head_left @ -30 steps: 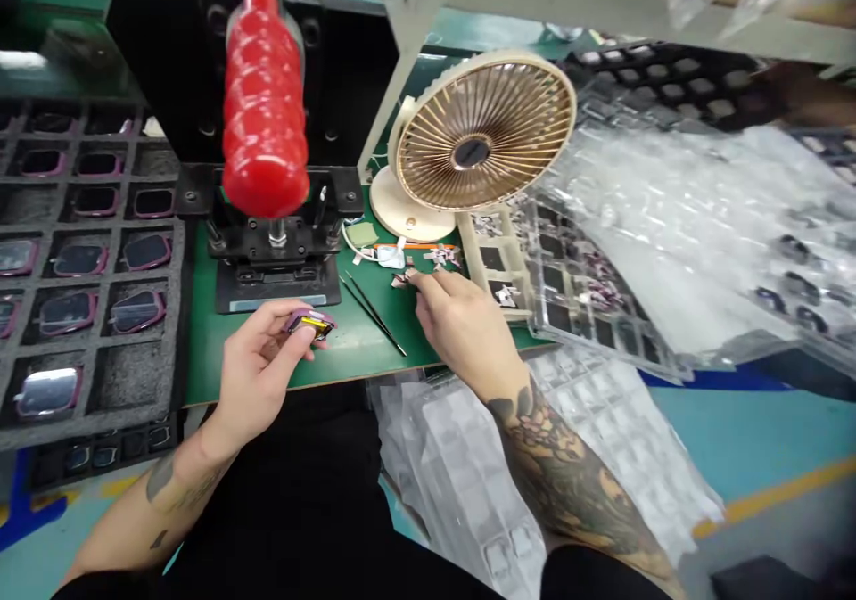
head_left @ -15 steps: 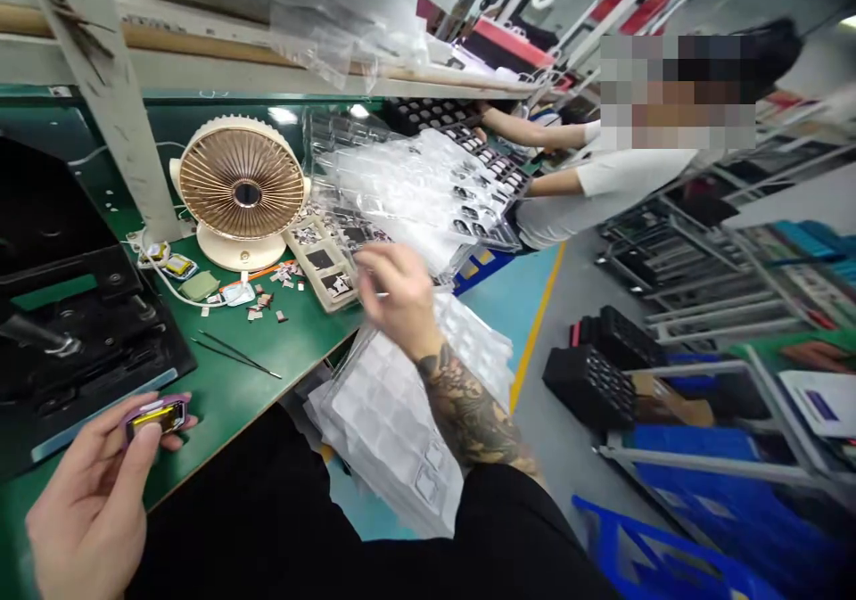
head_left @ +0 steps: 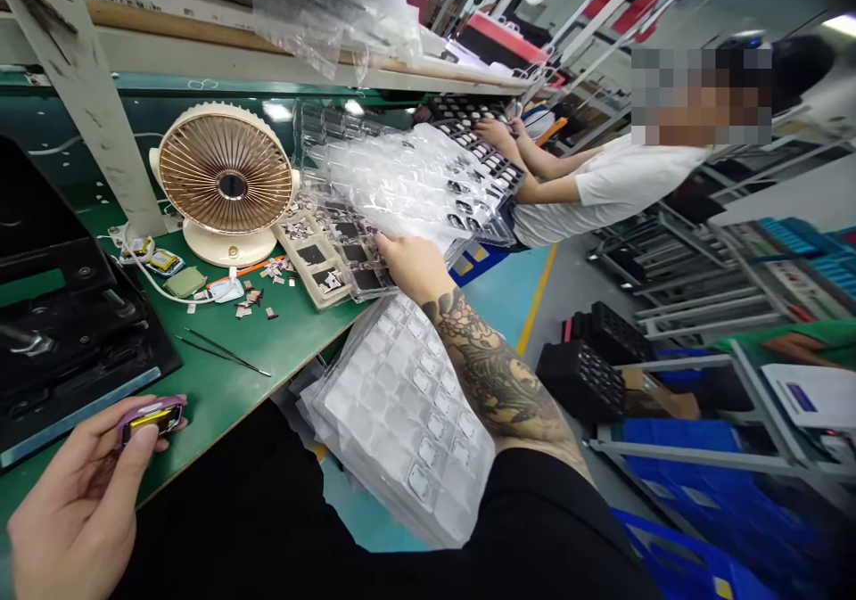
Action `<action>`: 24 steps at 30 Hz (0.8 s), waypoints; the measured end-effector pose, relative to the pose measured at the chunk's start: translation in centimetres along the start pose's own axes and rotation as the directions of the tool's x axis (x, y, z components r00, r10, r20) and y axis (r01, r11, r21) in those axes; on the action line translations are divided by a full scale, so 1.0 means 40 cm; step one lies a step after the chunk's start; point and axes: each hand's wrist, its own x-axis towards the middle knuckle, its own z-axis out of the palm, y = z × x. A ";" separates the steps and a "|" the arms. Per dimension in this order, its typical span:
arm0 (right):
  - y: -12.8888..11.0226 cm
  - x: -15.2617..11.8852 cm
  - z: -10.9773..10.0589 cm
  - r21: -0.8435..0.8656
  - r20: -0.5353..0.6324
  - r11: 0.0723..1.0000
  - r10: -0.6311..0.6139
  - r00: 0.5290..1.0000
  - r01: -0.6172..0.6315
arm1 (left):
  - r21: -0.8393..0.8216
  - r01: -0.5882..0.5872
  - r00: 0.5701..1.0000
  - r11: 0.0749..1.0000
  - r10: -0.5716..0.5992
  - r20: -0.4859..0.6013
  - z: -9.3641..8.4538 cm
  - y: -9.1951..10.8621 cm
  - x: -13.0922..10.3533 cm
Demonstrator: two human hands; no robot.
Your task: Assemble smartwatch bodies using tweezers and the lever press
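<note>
Between thumb and fingers, my left hand [head_left: 84, 493] holds a small purple-cased device [head_left: 151, 419] with a yellow battery showing in its open side. Reaching over the bench edge, my right hand [head_left: 415, 266] has its curled fingers at the right side of a clear compartment tray [head_left: 369, 291]. Its fingertips are mostly hidden, so what they pinch, if anything, cannot be seen. Beside the clear tray lies a beige parts tray [head_left: 300, 270] with small pieces in its compartments. A pair of tweezers [head_left: 224, 353] lies on the green bench between my hands.
A fan [head_left: 231, 181] stands behind loose small parts [head_left: 251, 297]. A black fixture [head_left: 60, 297] occupies the left. Stacked plastic trays [head_left: 401, 395] sit below the bench edge, by my legs. At right, a co-worker [head_left: 602, 181] handles a black tray [head_left: 481, 145].
My right hand has moved from beside the beige tray to the clear compartment tray's right side. My left hand still holds the device. The co-worker's hands have shifted over the black tray.
</note>
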 end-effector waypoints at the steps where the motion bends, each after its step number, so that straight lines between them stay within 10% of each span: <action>1: 0.004 0.009 0.003 -0.008 0.002 1.000 -0.009 1.000 0.009 | -0.014 0.023 1.000 1.000 -0.023 -0.009 0.000 -0.001 0.001; 17: 0.037 0.016 0.049 -0.009 -0.149 0.998 -0.056 0.987 0.055 | -0.155 0.102 0.993 0.983 -0.092 0.073 0.013 -0.006 0.000; 24: 0.084 0.037 0.141 0.317 -0.558 0.945 0.120 0.821 0.078 | -0.257 0.039 0.991 0.966 -0.004 0.135 0.016 0.002 0.013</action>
